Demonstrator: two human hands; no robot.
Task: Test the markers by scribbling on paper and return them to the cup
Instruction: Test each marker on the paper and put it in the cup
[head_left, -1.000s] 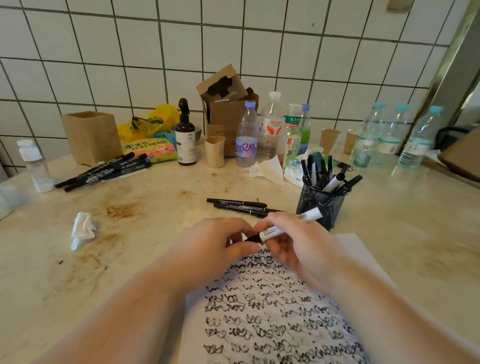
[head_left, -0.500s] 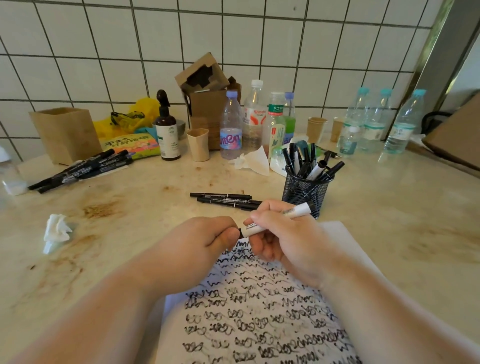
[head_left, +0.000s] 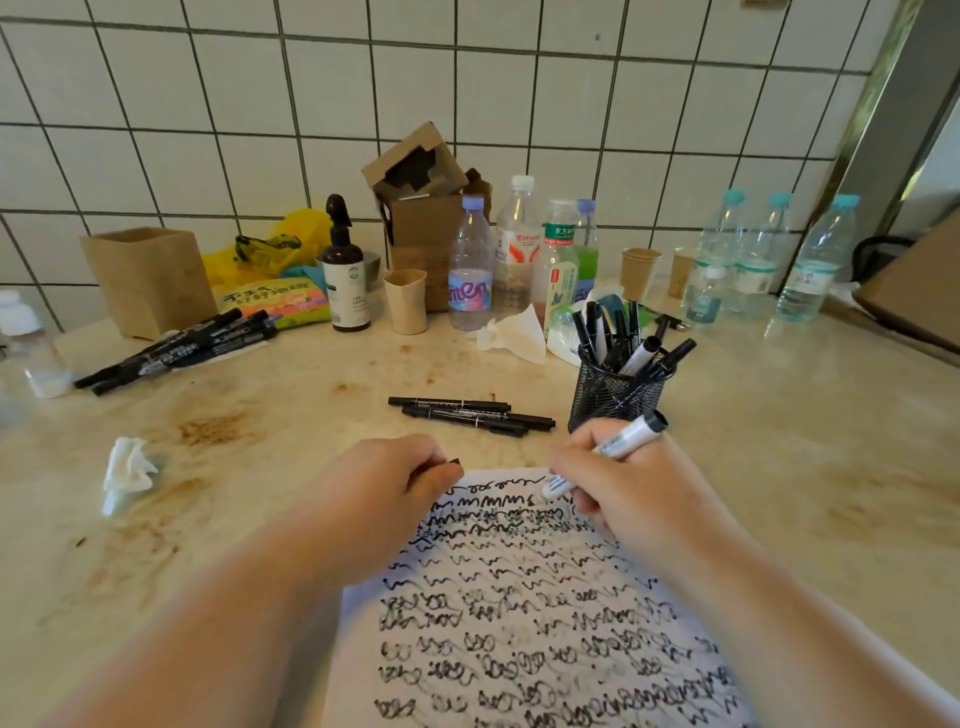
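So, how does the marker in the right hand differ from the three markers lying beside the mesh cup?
The marker in the right hand has a white barrel; the three lying markers are black. It is gripped and tilted, its tip down at the paper; they lie flat on the counter, untouched. It looks thicker. All sit near the mesh cup.

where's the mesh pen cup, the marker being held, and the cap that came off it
mesh pen cup (head_left: 613, 397), head view, on its black mesh wall.
white marker (head_left: 626, 436), head view, on the barrel above the right hand's fingers.
black cap (head_left: 453, 462), head view, on the end showing between the left hand's fingertips.
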